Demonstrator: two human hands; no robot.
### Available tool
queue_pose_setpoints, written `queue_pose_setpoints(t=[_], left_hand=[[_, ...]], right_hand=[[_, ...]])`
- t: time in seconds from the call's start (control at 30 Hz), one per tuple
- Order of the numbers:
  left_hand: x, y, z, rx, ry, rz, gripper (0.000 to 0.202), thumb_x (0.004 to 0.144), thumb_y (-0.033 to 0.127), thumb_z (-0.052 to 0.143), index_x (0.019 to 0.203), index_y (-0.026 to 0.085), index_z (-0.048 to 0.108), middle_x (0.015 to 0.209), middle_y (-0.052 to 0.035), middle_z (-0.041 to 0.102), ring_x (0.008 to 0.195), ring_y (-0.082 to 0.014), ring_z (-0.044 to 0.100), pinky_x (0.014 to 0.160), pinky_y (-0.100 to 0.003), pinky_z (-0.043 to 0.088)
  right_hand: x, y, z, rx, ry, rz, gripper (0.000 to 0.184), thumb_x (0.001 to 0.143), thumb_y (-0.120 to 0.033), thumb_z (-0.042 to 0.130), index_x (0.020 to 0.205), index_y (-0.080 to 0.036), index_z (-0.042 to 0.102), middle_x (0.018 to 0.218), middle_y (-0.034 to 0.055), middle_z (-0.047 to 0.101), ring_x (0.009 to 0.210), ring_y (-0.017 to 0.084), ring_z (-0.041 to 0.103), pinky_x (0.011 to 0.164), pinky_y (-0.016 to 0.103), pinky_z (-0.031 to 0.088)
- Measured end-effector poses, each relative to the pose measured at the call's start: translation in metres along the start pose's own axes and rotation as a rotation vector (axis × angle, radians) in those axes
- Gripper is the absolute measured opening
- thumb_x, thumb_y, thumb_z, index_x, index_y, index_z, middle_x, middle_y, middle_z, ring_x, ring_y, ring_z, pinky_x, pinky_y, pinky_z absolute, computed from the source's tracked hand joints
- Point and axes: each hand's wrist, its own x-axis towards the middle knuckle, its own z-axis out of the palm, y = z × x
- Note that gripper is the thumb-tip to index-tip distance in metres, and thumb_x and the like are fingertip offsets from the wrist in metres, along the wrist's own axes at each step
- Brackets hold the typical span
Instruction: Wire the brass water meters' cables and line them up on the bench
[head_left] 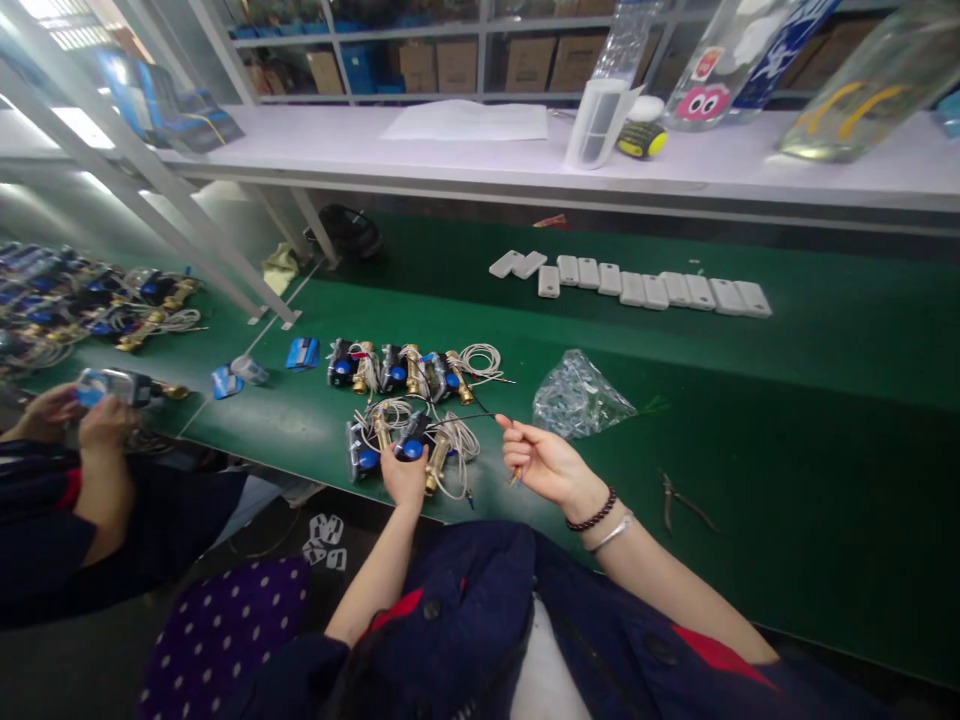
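Note:
My left hand [405, 478] is closed around a brass meter with a blue round cap [413, 448], near the front edge of the green bench. Between the thumb and fingers of my right hand [546, 462] is the end of a thin black cable [469, 417], stretched out from the meter. Small coloured wire tips show below that hand. Beside the held meter lies another meter [365, 458] with coiled grey cable. Just behind stands a row of similar meters [394, 370]. A clear plastic bag [577, 397] of small parts lies beyond my right hand.
Cutting pliers [679, 502] lie at the right. White plastic cases [634, 288] line the bench's rear. Bottles [862, 90] and paper [469, 120] occupy the shelf above. At the left, a co-worker's hands [105, 425] hold a meter, near many more meters [90, 295] and metal posts [180, 190].

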Motion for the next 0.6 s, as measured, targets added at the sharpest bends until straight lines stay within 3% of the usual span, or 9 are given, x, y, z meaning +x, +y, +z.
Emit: queue_pose_setpoints(t=[0.1, 0.27, 0.4, 0.53, 0.6], left_hand=[[0.002, -0.012, 0.010, 0.045, 0.049, 0.054, 0.053, 0.062, 0.038, 0.072, 0.104, 0.012, 0.053, 0.104, -0.0133, 0.058, 0.103, -0.0266, 0.054, 0.091, -0.037, 0.042], [0.012, -0.036, 0.005, 0.130, 0.088, 0.079, 0.050, 0.064, 0.039, 0.070, 0.103, 0.010, 0.056, 0.102, -0.0157, 0.059, 0.103, -0.0306, 0.054, 0.091, -0.042, 0.039], [0.030, -0.045, -0.004, 0.187, 0.148, -0.008, 0.052, 0.068, 0.041, 0.067, 0.107, 0.010, 0.053, 0.107, -0.0198, 0.057, 0.108, -0.0354, 0.050, 0.091, -0.048, 0.037], [0.055, -0.043, -0.016, 0.222, 0.235, -0.167, 0.058, 0.072, 0.044, 0.061, 0.116, 0.008, 0.045, 0.117, -0.0269, 0.049, 0.114, -0.0421, 0.044, 0.088, -0.056, 0.037], [0.067, -0.037, -0.024, 0.230, 0.158, -0.168, 0.062, 0.075, 0.044, 0.058, 0.122, 0.007, 0.039, 0.122, -0.0298, 0.043, 0.117, -0.0450, 0.039, 0.086, -0.060, 0.036]], right_hand=[[0.013, 0.014, -0.019, 0.079, 0.200, 0.070, 0.019, 0.088, -0.009, 0.041, 0.082, -0.012, 0.059, 0.055, -0.0041, 0.045, 0.040, 0.004, 0.039, 0.039, 0.012, 0.035], [0.020, 0.031, -0.058, 0.023, 0.342, 0.066, 0.014, 0.082, -0.005, 0.049, 0.080, -0.014, 0.058, 0.059, -0.0014, 0.057, 0.044, 0.005, 0.051, 0.045, 0.015, 0.044], [0.016, 0.036, -0.087, -0.005, 0.440, 0.017, 0.018, 0.075, -0.001, 0.055, 0.084, -0.017, 0.057, 0.069, 0.0019, 0.065, 0.052, 0.009, 0.058, 0.051, 0.019, 0.048], [0.009, 0.041, -0.104, 0.031, 0.524, -0.050, 0.021, 0.073, 0.000, 0.054, 0.086, -0.017, 0.055, 0.067, 0.0003, 0.064, 0.051, 0.008, 0.057, 0.052, 0.017, 0.048], [0.005, 0.047, -0.109, 0.075, 0.565, -0.081, 0.021, 0.075, -0.001, 0.052, 0.087, -0.017, 0.053, 0.065, -0.0005, 0.063, 0.049, 0.007, 0.056, 0.051, 0.016, 0.046]])
